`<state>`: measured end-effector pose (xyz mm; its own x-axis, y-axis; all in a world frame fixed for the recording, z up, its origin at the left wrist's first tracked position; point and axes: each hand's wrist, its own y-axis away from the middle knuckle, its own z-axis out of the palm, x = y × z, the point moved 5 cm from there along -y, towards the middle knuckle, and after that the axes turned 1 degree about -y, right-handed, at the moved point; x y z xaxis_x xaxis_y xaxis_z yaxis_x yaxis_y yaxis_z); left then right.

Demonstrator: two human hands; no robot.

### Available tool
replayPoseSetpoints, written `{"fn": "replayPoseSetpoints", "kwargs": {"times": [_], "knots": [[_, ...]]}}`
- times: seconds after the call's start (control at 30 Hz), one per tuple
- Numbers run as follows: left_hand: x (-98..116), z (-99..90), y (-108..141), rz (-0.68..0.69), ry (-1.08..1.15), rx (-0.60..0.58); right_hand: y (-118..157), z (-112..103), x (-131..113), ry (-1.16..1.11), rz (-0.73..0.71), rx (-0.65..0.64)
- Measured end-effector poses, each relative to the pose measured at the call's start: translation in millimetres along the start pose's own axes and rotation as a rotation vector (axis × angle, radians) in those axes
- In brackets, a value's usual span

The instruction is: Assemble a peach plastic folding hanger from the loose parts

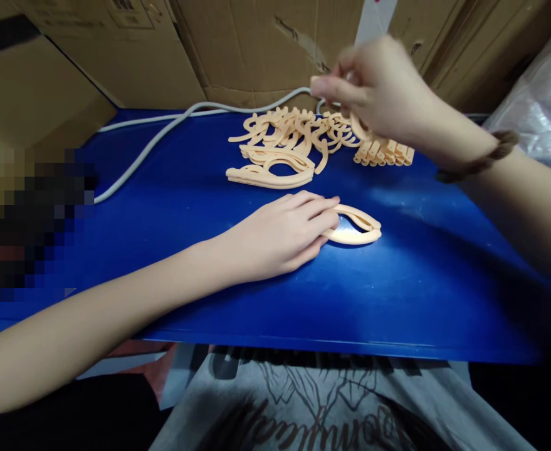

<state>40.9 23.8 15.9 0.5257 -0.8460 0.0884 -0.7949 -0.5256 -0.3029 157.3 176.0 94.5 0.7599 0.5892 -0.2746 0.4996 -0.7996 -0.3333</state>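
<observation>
Cardboard boxes [251, 56] are backing the blue tabletop [425, 294], where a white cable [161, 133] is trailing and the left hand [279, 235], curled, is holding a peach folding hanger [350, 238]; the right hand [378, 94] is hovering half-closed, blurred, its hold unclear.

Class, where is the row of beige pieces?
In the head view, the row of beige pieces lies toward the back of the blue table, right of the jumbled heap, appearing just below the right hand.
</observation>
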Motion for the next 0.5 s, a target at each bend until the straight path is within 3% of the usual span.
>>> {"fn": "replayPoseSetpoints", "kwargs": {"times": [0.07,0.23,0.37,0.5], "knots": [[0,0.0,0,0.006,-0.007,-0.005,18,10,16,-0.155,0.075,-0.121],[0,0.8,0,0.015,-0.025,-0.019,74,15,30,-0.539,0.244,-0.167],[0,0.8,0,0.02,-0.036,-0.013,106,10,24,-0.63,0.203,-0.119],[-1,1.3,0,0.018,-0.028,-0.008,121,15,23,-0.684,0.183,-0.124]]}}
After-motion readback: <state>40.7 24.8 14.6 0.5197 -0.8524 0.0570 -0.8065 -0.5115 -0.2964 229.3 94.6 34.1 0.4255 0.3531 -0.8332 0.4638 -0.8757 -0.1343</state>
